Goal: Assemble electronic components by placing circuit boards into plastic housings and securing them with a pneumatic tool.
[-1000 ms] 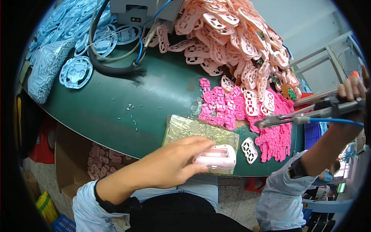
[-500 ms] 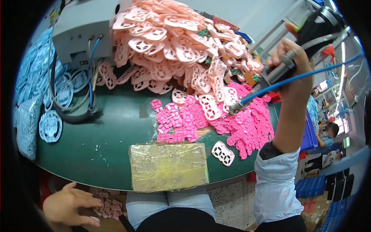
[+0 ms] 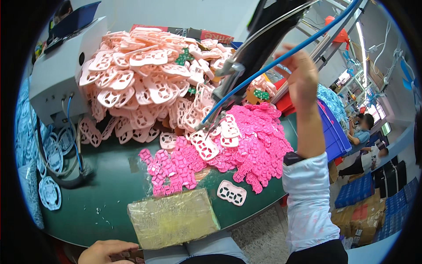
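My right hand (image 3: 301, 77) is raised to the right of a black and grey powered hand tool (image 3: 233, 81), its fingers apart and a gap between it and the tool. A blue hose (image 3: 272, 66) runs along the tool down to its lower end, which slants over the pale pink plates with cut-outs (image 3: 204, 146). At the lower edge, my left hand (image 3: 107, 252) reaches its fingers toward the near left corner of a yellowish tape-wrapped block (image 3: 176, 220); it holds nothing visible. A single pale pink plate (image 3: 231, 192) lies right of the block.
Bright pink small parts (image 3: 259, 149) spread over the green table (image 3: 114, 171). Behind rises a heap of pale pink plates (image 3: 140, 83). A grey machine box (image 3: 57, 79) with cables and light blue parts (image 3: 50, 193) stand left. At right are a blue bin (image 3: 332, 132) and a person (image 3: 362, 132).
My right hand has let go of the tool, which now hangs further left. My left hand has moved right, to the block's corner. The whole view has shifted and tilted.
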The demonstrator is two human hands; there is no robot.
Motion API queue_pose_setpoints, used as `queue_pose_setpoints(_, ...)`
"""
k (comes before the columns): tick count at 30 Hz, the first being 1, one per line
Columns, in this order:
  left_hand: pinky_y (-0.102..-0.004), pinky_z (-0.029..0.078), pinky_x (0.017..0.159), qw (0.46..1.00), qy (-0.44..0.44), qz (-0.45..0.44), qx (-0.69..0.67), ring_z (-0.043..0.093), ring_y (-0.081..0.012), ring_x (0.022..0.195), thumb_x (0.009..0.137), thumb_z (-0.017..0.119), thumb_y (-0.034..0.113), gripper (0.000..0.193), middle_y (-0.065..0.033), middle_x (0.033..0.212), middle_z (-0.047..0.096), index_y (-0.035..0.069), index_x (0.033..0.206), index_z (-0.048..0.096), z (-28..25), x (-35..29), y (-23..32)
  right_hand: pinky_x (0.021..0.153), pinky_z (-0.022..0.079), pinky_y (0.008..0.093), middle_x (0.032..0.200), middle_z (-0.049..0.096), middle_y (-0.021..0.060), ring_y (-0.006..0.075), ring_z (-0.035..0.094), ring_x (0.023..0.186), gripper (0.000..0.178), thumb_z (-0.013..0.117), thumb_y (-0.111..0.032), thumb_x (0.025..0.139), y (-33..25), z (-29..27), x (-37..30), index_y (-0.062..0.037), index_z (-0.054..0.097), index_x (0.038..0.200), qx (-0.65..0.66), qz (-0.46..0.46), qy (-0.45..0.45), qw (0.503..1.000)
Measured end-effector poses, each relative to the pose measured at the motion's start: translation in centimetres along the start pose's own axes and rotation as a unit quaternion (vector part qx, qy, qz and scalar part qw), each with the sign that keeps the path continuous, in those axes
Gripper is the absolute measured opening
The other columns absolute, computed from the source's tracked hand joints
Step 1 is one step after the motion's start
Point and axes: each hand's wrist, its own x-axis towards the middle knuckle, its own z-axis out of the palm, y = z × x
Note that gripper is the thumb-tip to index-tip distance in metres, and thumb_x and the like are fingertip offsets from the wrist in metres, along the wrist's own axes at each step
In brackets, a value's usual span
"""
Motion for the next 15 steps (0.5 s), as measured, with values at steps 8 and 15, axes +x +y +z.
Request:
queue_pose_setpoints(8,-0.0358,0.044,0.093,0.999,0.025,-0.028,-0.032,0.06,-0.0299,0.11,0.084,0.069,0.014,0.039,-0.0182,0.117,0.064,-0.002,0.119,0.061,0.8,2.1,-0.4,0.08,0.051,0.0419,0.096,0.069,0.0177,0.0334,0.066,0.088,0.03,0.071,-0.023,0.075,21.2,-8.3,-2.6,-0.0042,0.067,0.098,-0.581,0.049,-0.07,0.809)
queue_pose_setpoints(15,-0.035,0.044,0.094,0.997,0.064,-0.025,-0.036,0.06,-0.0287,0.11,0.084,0.068,0.014,0.036,-0.0166,0.116,0.065,-0.002,0.116,0.062,0.8,3.1,-0.3,0.078,0.05,0.0467,0.091,0.066,0.0183,0.036,0.064,0.09,0.019,0.065,-0.013,0.076,22.9,-8.4,-2.5,-0.002,0.063,0.091,-0.63,0.054,-0.083,0.77)
